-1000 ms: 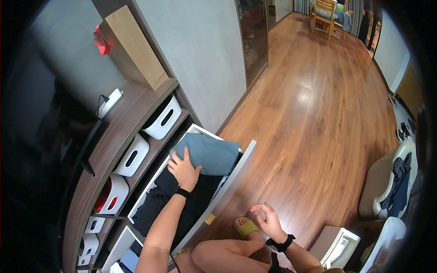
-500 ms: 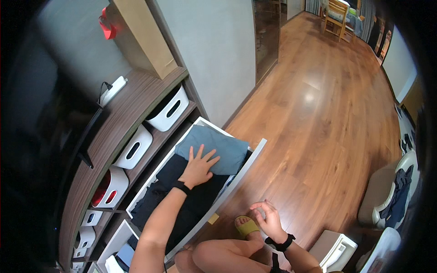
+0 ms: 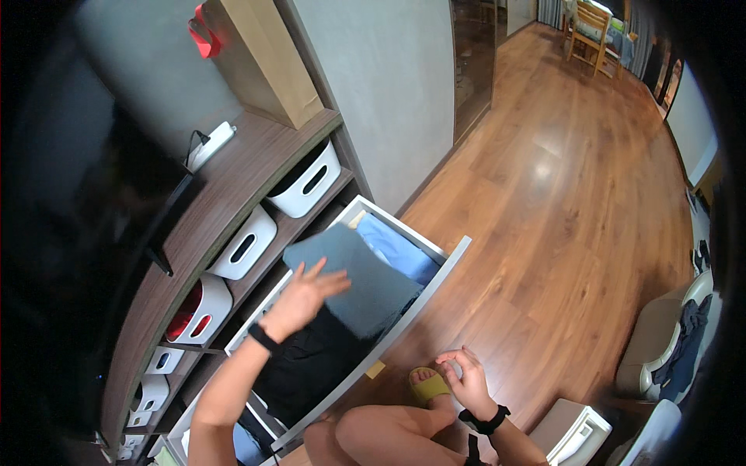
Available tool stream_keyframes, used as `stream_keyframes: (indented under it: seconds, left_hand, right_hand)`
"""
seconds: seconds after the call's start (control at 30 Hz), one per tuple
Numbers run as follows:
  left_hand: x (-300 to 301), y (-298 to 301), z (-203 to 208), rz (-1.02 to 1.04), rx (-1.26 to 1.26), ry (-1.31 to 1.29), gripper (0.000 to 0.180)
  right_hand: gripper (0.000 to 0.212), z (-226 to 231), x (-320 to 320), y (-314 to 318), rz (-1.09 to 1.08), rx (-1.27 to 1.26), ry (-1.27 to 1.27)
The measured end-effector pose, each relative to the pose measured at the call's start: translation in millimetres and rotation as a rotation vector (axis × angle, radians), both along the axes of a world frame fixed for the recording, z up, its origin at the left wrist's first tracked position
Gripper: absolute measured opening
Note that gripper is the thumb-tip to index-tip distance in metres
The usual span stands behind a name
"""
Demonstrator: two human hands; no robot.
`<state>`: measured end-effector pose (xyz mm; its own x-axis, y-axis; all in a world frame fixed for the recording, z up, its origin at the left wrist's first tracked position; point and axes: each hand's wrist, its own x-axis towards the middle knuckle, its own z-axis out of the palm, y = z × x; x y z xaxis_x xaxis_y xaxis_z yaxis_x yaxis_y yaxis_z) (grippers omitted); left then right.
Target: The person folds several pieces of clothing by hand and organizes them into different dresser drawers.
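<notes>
A pulled-out white drawer (image 3: pixel 423 297) holds folded clothes. My left hand (image 3: pixel 305 295) is over a folded grey-blue garment (image 3: pixel 365 272), fingers spread and slightly blurred; whether it touches the cloth I cannot tell. The garment lies partly across black clothes (image 3: pixel 311 369) on the near side. Beyond it, at the drawer's far end, a light blue folded garment (image 3: pixel 396 247) shows. My right hand (image 3: pixel 470 382) hangs above the floor by my knee, fingers loosely bent and apart, holding nothing.
White bins (image 3: pixel 247 242) with oval handle holes fill the brown shelf unit (image 3: pixel 256 147) at left. Below, another drawer (image 3: pixel 268 423) stands partly pulled out. A white and beige box (image 3: pixel 571 431) stands at lower right. A dark garment (image 3: pixel 688 342) hangs over a beige container.
The grey-blue garment has shifted nearer and left, over the black clothes, uncovering the light blue one. My left hand has moved back and left with it. The view has turned slightly.
</notes>
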<state>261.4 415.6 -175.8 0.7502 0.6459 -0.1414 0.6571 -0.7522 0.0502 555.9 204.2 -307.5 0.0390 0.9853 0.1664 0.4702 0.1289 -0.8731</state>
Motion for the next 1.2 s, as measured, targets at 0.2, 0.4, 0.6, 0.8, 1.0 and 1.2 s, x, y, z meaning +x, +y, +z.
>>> stream_keyframes:
  seconds: [0.2, 0.4, 0.6, 0.8, 1.0, 1.2]
  left_hand:
    - [-35, -52, -40, 0.261, -0.375, -0.061, 0.073]
    - [38, -11, -53, 0.497, -0.117, -0.173, 0.101]
    - [35, 37, -99, 0.591, -0.36, -0.024, 0.11]
    - [31, 34, -108, 0.63, -0.321, -0.141, 0.114]
    - [37, 3, -106, 0.745, -0.169, -0.081, 0.106]
    - [57, -16, -75, 0.852, -0.471, -0.213, 0.106]
  right_hand:
    - [0.017, 44, -23, 28, 0.098, 0.016, 0.013]
    - [0.015, 54, -41, 31, 0.111, -0.006, 0.078]
    - [0.021, 57, -61, 28, 0.277, -0.206, 0.17]
    - [0.045, 45, -85, 36, 0.5, -0.413, 0.354]
    - [0.036, 28, -116, 44, 0.587, -0.452, 0.25]
    - [0.045, 30, -101, 45, 0.529, -0.432, 0.383]
